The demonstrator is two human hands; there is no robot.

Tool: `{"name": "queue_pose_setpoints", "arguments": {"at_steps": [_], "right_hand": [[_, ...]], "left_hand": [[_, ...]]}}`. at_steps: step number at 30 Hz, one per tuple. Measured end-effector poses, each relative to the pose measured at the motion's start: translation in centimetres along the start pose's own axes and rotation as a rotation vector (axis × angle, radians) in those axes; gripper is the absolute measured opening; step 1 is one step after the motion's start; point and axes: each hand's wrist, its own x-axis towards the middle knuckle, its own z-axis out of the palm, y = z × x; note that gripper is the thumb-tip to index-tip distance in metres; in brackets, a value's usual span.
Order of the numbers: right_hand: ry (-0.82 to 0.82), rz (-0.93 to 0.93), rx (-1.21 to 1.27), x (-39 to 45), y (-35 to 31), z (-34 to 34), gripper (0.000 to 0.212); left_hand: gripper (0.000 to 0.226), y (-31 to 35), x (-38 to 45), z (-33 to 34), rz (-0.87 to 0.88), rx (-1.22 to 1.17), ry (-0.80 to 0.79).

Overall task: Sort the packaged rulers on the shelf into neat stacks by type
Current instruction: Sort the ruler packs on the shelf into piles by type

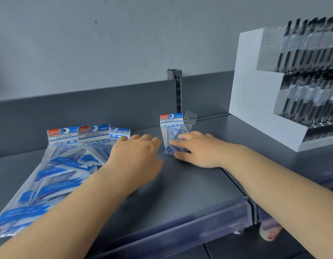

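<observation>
glossy clear plastic ruler packets (pixel 64 161), matt grey metal shelf (pixel 180 184)

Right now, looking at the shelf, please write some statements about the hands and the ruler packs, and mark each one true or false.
1. The right hand holds a small ruler pack that stands tilted up from the shelf. True.
2. The left hand lifts a pack high above the shelf. False: it lies with fingers relaxed at the right edge of the large ruler packs, which rest on the shelf.
3. The large ruler packs form one neat, squared stack. False: they overlap, fanned out to the left.
4. A white display stand with dark packaged items is at the right of the shelf. True.
5. The small ruler pack touches the large ones. False: bare shelf and the left hand are between them.
</observation>
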Motion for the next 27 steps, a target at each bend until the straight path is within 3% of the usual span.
{"name": "queue_pose_setpoints", "arguments": {"at_steps": [7,10,13,15,20,24,27], "right_hand": [[-0.036,-0.106,0.092,-1.1,5.6,-2.0,0.038],[-0.011,-0.041,0.105,-1.3,7.9,-2.5,0.027],[0.104,0.094,0.142,-0.9,9.5,-2.2,0.035],[0.076,0.18,0.18,-0.6,9.9,-1.6,0.043],[0.055,0.277,0.355,0.1,11.3,-2.0,0.062],[0.049,0.342,0.412,0.8,12.6,-2.1,0.055],[0.03,0.388,0.49,1.3,13.0,-1.8,0.054]], "left_hand": [[0.04,2.0,2.8,0.7,-0.036,-0.045,-0.057],[0.042,3.4,4.5,1.3,-0.052,-0.032,-0.107],[0.044,4.5,6.3,2.0,-0.116,-0.023,-0.162],[0.048,4.8,7.1,2.8,-0.209,-0.053,-0.213],[0.056,3.9,7.8,3.9,-0.366,-0.216,-0.282],[0.072,2.8,7.9,3.7,-0.437,-0.481,-0.289],[0.07,2.3,8.0,3.6,-0.445,-0.648,-0.227]]}}
